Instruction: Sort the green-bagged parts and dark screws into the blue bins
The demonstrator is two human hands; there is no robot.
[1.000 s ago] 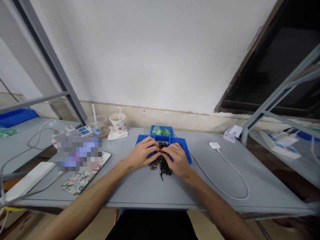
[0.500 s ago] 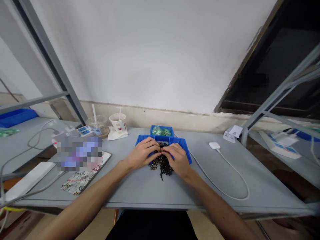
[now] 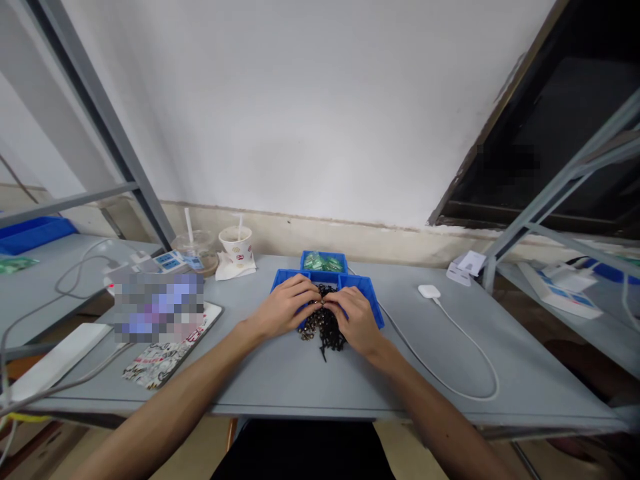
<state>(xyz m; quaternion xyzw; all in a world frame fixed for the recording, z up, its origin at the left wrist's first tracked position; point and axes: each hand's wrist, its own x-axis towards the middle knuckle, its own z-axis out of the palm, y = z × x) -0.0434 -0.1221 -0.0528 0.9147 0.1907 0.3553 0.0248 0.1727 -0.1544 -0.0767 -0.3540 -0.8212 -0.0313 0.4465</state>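
Note:
My left hand (image 3: 293, 305) and my right hand (image 3: 354, 320) meet over a pile of small parts, fingertips pinched together. Between the fingertips is a tiny metallic piece, too small to make out its kind. Below the hands, brass-coloured metal bits (image 3: 309, 329) lie to the left and black, cord-like pieces (image 3: 330, 335) to the right, spilling onto the table. Behind and around them stand blue plastic bins (image 3: 367, 293), partly hidden by my hands. A further blue bin (image 3: 324, 274) at the back holds green-tinted clear packets (image 3: 323, 261).
On the left are a paper cup (image 3: 236, 245) on a napkin, a plastic cup (image 3: 200, 257), a patterned flat case (image 3: 167, 357) and a white power strip (image 3: 60, 360). To the right lie a white charger (image 3: 429, 291) with its cable and a folded white card (image 3: 467, 267). Metal frame posts flank the table (image 3: 280, 387).
Both hands stay in the same place over the pile. Only the small piece between the fingertips seems slightly turned.

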